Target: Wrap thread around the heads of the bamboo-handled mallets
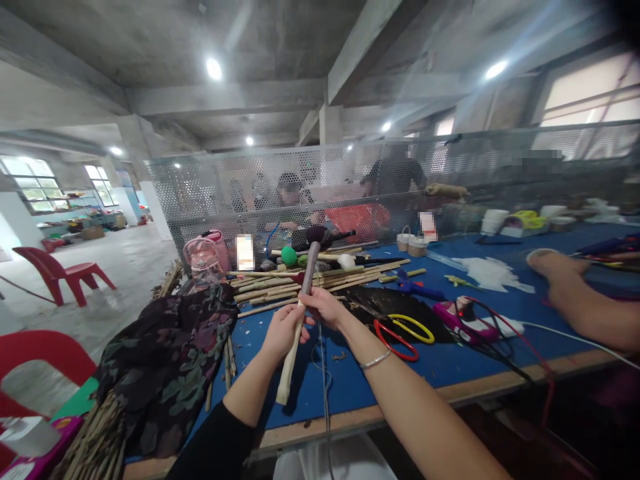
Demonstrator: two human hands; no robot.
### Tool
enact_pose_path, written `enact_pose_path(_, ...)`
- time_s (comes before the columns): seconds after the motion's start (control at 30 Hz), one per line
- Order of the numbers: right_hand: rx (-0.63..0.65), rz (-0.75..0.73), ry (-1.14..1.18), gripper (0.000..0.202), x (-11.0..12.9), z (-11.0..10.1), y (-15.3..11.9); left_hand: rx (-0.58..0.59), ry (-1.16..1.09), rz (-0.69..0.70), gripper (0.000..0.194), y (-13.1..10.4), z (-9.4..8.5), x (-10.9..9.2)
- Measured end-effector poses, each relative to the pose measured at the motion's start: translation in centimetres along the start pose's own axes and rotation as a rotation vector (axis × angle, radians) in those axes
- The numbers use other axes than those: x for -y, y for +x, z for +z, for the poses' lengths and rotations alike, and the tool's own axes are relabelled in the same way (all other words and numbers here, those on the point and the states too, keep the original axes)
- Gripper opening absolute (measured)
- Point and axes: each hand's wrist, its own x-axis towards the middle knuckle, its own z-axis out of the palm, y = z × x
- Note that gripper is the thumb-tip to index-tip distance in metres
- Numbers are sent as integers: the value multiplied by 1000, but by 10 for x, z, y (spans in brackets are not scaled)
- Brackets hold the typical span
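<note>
Both of my hands grip one pale bamboo stick (289, 371) that stands nearly upright above the blue table (350, 387). My left hand (281, 331) holds it lower down, and my right hand (325, 307) holds it just above. The upper part of the stick is wrapped dark and ends in a dark fuzzy ball (316, 234). Behind my hands lies a pile of bamboo sticks (300, 280) with green and white pompoms among them.
Scissors with red and yellow handles (400, 331) lie on dark fabric to the right. Another person's forearm (580, 297) rests on the table at far right. A flowered cloth (165, 367) hangs at left. People sit behind a mesh screen (350, 180). Red chairs (65, 273) stand at left.
</note>
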Motion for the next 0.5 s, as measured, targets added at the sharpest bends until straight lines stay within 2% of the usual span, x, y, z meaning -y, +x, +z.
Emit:
enact_pose_path(0.1,-34,-14,-47,37,-4,-1,1,-64,110,-1,32,-1,1,4)
enact_pose_path(0.2,-48,-28,-53,39,-10,-2,5,-199,284,101,36,-2,3,7)
enact_pose_path(0.27,-49,-37,-65,38,-11,-3,6,-233,340,143,35,-3,3,8)
enact_pose_path(0.37,15,-24,-62,36,-6,-5,4,-221,318,164,32,-2,1,5)
enact_pose_path(0.5,111,-15,38,34,0,-6,0,-143,100,130,39,0,0,0)
